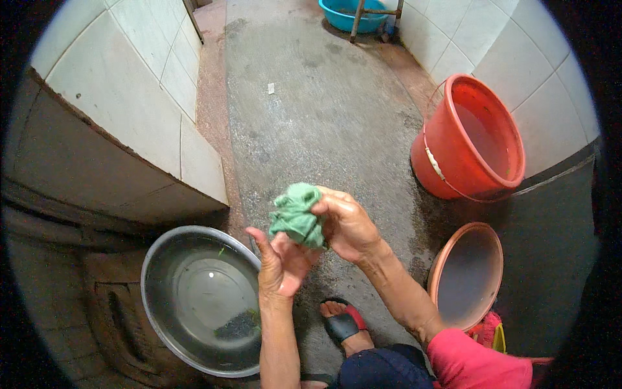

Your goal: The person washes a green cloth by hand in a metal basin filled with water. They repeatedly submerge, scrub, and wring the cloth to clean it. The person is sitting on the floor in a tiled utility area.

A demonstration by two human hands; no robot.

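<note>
A crumpled green cloth [299,212] is gripped between the thumb and fingers of my right hand [350,225], in front of me above the floor. Just below it, my left hand [285,264] is open with its palm turned up and its thumb spread. The fingertips of that hand run behind the lower edge of the cloth, so I cannot tell how firmly they touch it. To the left of my left forearm stands a wide metal basin [148,279] of water, with a dark patch and a few green bits in it.
A red bucket [429,162] of cloudy water stands at the right, its wire handle hanging down. Nearer me is an orange-rimmed tub [497,259] holding greyish liquid. A turquoise basin [343,21] sits far back by a wooden leg [357,21]. Tiled walls [123,97] flank the wet floor.
</note>
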